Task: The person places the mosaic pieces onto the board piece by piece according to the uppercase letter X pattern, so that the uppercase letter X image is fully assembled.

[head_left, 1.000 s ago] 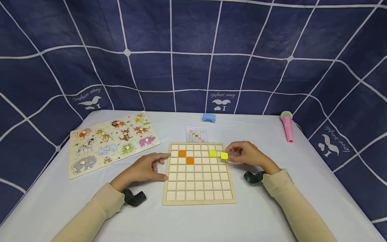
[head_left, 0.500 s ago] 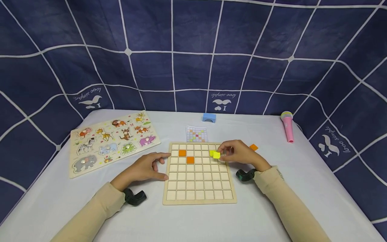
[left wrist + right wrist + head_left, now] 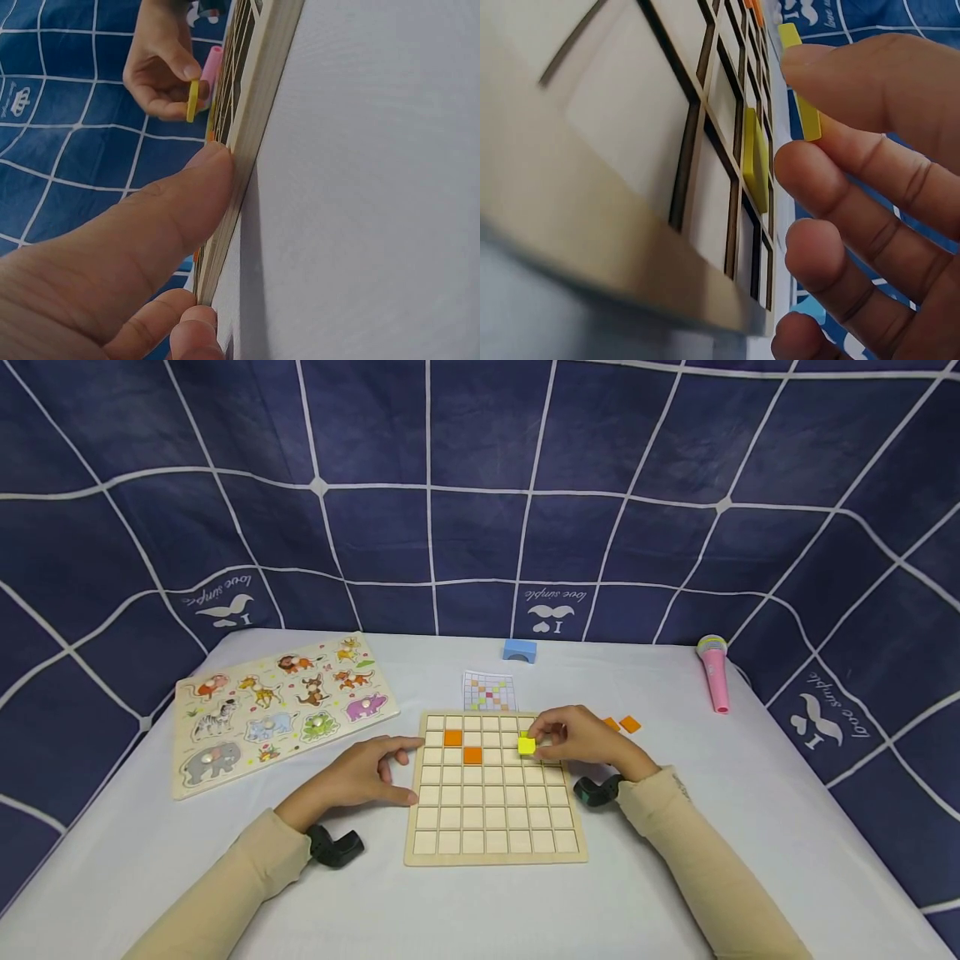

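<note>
Pinching yellow tile (image 3: 527,745) | right hand (image 3: 581,739) | backdrop (image 3: 480,485) reads "love simple"

The person wears a long-sleeved top of soft beige fabric; the left sleeve (image 3: 225,881) and the right sleeve (image 3: 697,852) are both close-fitting and end at the wrists. Under each wrist sits a small black camera mount with a rounded, bent shape, one on the left (image 3: 335,846) and one on the right (image 3: 596,791). Both hands, left hand (image 3: 363,777) and right hand (image 3: 581,739), are bare, with short nails and no rings.
</note>
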Demonstrator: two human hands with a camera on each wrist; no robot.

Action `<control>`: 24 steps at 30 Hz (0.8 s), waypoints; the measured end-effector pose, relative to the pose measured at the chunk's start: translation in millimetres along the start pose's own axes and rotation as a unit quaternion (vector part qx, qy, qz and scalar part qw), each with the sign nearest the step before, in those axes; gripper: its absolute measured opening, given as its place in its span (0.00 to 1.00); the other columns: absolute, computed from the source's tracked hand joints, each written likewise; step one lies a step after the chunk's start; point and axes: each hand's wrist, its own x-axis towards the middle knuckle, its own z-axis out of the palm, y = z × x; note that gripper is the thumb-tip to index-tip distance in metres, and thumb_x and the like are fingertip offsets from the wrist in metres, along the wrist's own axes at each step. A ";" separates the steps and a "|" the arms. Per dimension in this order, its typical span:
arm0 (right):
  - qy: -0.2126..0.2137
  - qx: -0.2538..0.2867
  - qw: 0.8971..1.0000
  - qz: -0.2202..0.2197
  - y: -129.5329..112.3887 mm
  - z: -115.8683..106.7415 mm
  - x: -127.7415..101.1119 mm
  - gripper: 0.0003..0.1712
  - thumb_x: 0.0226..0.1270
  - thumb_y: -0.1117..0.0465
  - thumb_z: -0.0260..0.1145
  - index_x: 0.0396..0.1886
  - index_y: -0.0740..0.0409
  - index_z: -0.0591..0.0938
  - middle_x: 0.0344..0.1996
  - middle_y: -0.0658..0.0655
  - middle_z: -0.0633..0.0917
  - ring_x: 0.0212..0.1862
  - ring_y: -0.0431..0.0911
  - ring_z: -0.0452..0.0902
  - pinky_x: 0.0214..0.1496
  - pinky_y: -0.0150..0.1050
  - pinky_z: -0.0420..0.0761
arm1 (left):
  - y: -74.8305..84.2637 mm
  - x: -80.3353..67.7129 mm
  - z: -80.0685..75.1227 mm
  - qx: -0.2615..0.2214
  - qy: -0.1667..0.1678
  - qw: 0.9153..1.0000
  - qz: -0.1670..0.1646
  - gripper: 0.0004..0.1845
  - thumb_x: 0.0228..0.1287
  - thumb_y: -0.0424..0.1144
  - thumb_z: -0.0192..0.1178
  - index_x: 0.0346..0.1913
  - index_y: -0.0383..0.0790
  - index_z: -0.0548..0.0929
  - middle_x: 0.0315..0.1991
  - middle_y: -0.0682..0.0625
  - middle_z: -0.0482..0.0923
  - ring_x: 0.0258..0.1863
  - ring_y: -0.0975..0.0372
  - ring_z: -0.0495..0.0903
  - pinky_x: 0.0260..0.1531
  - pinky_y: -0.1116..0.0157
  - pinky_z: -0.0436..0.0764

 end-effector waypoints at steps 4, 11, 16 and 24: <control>-0.009 -0.005 1.000 -0.003 -2.0 2.2 3.9 0.11 0.62 0.66 0.82 0.42 0.61 0.90 0.28 0.46 0.81 0.27 0.39 0.70 0.33 0.32 0.71 | -0.4 -0.2 -0.1 0.000 -0.001 1.000 0.000 0.45 0.52 0.42 0.86 0.74 0.33 0.79 0.46 0.49 0.77 0.32 0.60 0.74 0.34 0.66 0.74; -0.023 -0.015 1.000 -0.009 -7.5 6.5 8.7 0.10 0.64 0.67 0.81 0.43 0.62 0.90 0.34 0.50 0.86 0.28 0.39 0.70 0.33 0.32 0.71 | -1.3 -0.3 0.0 -0.004 -0.001 1.000 0.000 0.45 0.52 0.42 0.86 0.73 0.33 0.79 0.46 0.49 0.76 0.32 0.59 0.75 0.33 0.66 0.75; -0.030 -0.024 0.999 -0.013 -11.3 8.7 11.6 0.10 0.63 0.68 0.80 0.43 0.63 0.90 0.35 0.51 0.87 0.28 0.40 0.71 0.34 0.33 0.72 | -1.4 -0.1 0.0 -0.005 -0.002 1.000 -0.004 0.45 0.52 0.42 0.86 0.73 0.33 0.79 0.46 0.49 0.76 0.32 0.59 0.75 0.33 0.66 0.74; -0.040 -0.047 0.998 -0.013 -15.6 12.8 16.3 0.09 0.63 0.67 0.81 0.42 0.61 0.90 0.34 0.49 0.84 0.28 0.38 0.70 0.34 0.33 0.72 | -0.3 0.1 -0.8 -0.005 -0.004 1.000 -0.004 0.45 0.53 0.42 0.86 0.74 0.33 0.79 0.47 0.49 0.77 0.32 0.59 0.75 0.33 0.66 0.74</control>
